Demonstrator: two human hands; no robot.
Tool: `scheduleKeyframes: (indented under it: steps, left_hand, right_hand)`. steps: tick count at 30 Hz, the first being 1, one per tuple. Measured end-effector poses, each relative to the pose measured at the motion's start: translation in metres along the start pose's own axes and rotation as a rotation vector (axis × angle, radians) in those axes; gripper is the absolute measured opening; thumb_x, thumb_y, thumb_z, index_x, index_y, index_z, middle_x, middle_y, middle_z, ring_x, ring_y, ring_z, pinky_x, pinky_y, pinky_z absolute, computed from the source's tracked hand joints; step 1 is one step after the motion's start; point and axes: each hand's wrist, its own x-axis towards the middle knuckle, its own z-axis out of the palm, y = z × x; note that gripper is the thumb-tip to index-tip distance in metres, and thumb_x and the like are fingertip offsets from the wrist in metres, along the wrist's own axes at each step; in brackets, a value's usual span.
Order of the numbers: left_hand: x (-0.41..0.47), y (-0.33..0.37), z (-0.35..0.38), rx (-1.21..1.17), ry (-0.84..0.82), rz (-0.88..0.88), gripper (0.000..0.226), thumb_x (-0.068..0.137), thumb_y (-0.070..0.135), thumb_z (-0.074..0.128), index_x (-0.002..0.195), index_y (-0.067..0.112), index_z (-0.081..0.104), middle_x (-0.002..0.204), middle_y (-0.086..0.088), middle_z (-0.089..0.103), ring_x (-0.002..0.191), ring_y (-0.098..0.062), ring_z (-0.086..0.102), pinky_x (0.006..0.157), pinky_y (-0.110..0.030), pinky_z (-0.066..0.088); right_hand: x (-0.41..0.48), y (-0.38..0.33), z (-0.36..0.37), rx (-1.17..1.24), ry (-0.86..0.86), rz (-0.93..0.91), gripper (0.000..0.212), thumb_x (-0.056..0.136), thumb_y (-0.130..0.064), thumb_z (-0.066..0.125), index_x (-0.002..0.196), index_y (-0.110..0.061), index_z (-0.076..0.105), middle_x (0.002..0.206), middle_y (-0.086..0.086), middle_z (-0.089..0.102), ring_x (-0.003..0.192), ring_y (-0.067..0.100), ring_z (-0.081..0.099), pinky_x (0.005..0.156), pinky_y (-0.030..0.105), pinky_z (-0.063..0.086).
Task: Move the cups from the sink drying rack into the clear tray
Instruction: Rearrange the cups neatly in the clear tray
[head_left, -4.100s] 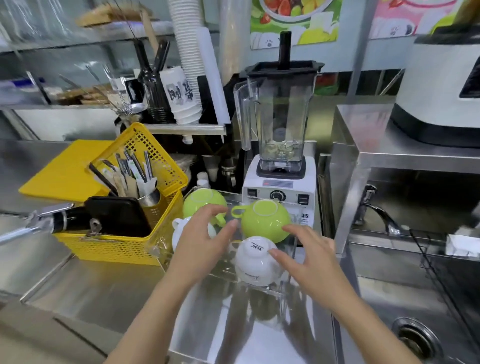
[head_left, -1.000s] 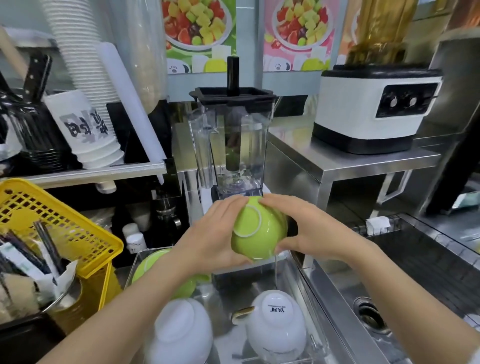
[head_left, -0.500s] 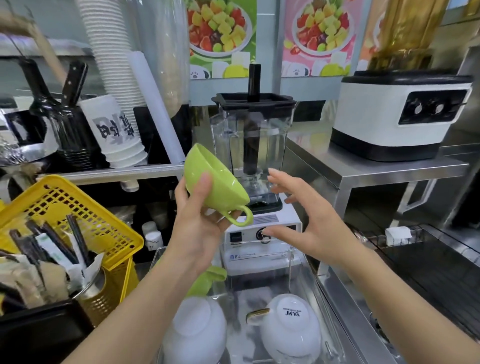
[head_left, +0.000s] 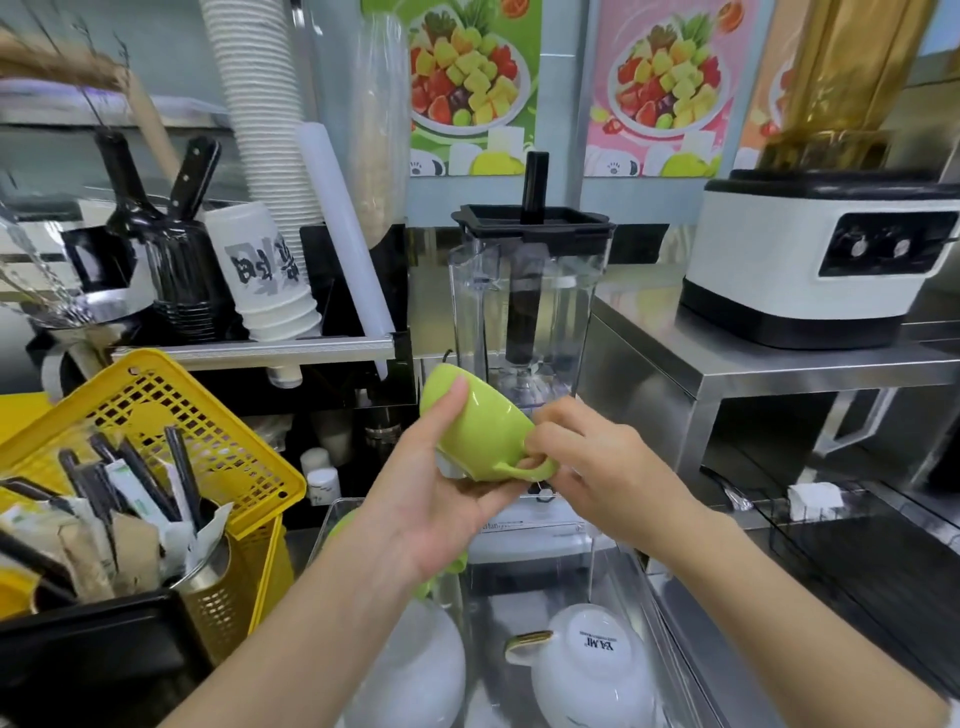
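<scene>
A green cup (head_left: 480, 431) is held tilted in the air in front of the blender. My left hand (head_left: 431, 499) cups it from below with the thumb on its rim. My right hand (head_left: 592, 467) pinches its handle with the fingertips. Below, in the clear tray (head_left: 660, 613), two white cups lie upside down: one at the left (head_left: 421, 670), one at the right (head_left: 592, 670) with a gold-edged handle. A second green cup (head_left: 340, 525) peeks out behind my left forearm, mostly hidden.
A blender (head_left: 524, 322) stands right behind the held cup. A yellow basket (head_left: 171, 415) with utensils is at the left, paper cup stacks (head_left: 265, 270) on a shelf above. A white machine (head_left: 815, 265) sits on a steel shelf at the right, over the sink area.
The green cup has come down a little and turned. My right hand, open half a second ago, has closed on the cup's handle while the left still holds it.
</scene>
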Motion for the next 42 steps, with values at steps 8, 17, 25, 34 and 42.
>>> scheduleKeyframes:
  steps: [8,17,25,34,42]
  left_hand:
    - [-0.007,0.01,-0.022,1.026,-0.016,0.411,0.109,0.044,0.043,0.087,0.129,0.055,0.019,0.146,0.005,0.029,0.131,-0.017,0.04,0.11,-0.041,0.034]
    - [0.011,0.003,-0.02,1.571,-0.179,0.934,0.116,0.051,0.037,0.088,0.141,0.027,0.015,0.147,0.003,0.02,0.139,-0.011,0.018,0.114,-0.027,0.018]
    - [0.029,-0.023,-0.028,1.754,-0.094,0.62,0.099,0.05,0.053,0.081,0.13,0.023,0.033,0.124,0.004,0.043,0.115,-0.013,0.043,0.091,-0.021,0.033]
    - [0.037,-0.052,-0.022,1.957,-0.097,0.311,0.11,0.052,0.06,0.076,0.136,0.013,0.024,0.133,-0.007,0.04,0.124,-0.028,0.041,0.099,-0.041,0.04]
    - [0.038,-0.055,-0.022,1.985,-0.106,0.173,0.092,0.05,0.054,0.082,0.116,0.013,0.034,0.123,-0.008,0.043,0.115,-0.03,0.046,0.089,-0.04,0.044]
  right_hand:
    - [0.009,-0.01,-0.024,0.951,0.279,0.544,0.046,0.067,0.017,0.067,0.055,-0.025,0.053,0.073,0.014,0.056,0.062,0.021,0.068,0.05,0.034,0.058]
    - [-0.014,-0.001,-0.018,1.449,0.224,0.829,0.044,0.041,-0.019,0.09,0.06,-0.013,0.05,0.066,0.009,0.055,0.051,0.02,0.062,0.044,0.033,0.057]
    - [-0.046,0.013,-0.01,0.633,-0.034,0.934,0.019,0.071,-0.011,0.076,0.08,-0.006,0.06,0.082,0.014,0.069,0.077,0.027,0.062,0.078,0.04,0.05]
    - [-0.073,0.03,-0.007,0.318,-0.236,0.889,0.005,0.077,-0.018,0.072,0.074,-0.02,0.069,0.072,0.005,0.069,0.059,0.003,0.051,0.059,0.015,0.039]
    - [-0.085,0.033,0.004,0.277,-0.343,0.882,0.006,0.076,-0.025,0.072,0.076,-0.02,0.071,0.076,0.012,0.066,0.059,0.006,0.045,0.059,0.017,0.036]
